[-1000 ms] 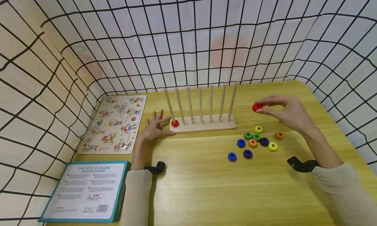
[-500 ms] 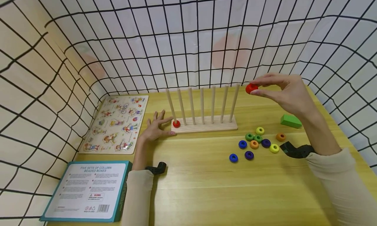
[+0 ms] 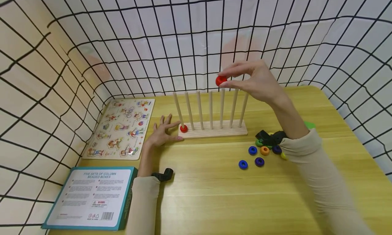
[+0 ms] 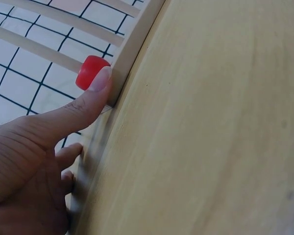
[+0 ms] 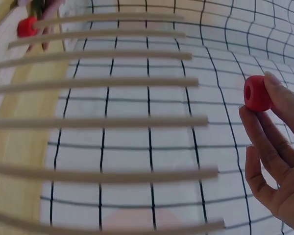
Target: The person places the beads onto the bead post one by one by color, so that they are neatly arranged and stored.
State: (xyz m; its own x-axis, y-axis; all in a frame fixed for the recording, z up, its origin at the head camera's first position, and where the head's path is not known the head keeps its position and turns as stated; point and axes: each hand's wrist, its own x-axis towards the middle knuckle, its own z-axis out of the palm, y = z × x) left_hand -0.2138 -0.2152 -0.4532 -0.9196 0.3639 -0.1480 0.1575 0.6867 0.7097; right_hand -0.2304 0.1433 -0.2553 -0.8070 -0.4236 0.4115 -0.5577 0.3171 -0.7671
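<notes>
My right hand (image 3: 254, 79) pinches a red bead (image 3: 221, 80) between thumb and fingers, above the tips of the wooden pegs. In the right wrist view the bead's hole (image 5: 249, 93) faces the pegs (image 5: 137, 122). A wooden base (image 3: 211, 128) carries several upright pegs in a row. Another red bead (image 3: 183, 128) sits at the foot of the leftmost peg. My left hand (image 3: 160, 132) rests at the base's left end with fingers spread; in the left wrist view its thumb (image 4: 88, 105) lies at the base edge, overlapping the lower red bead (image 4: 91, 72).
Several loose beads, including a blue bead (image 3: 243, 165) and an orange bead (image 3: 264, 151), lie right of the base, partly under my right forearm. A picture puzzle board (image 3: 120, 129) and a teal-edged box (image 3: 88, 199) are at the left. Black wire mesh (image 3: 190, 34) surrounds the table.
My right hand has lifted the red bead and carried it left, from over the loose beads to above the pegs. My left hand has stayed in place at the base.
</notes>
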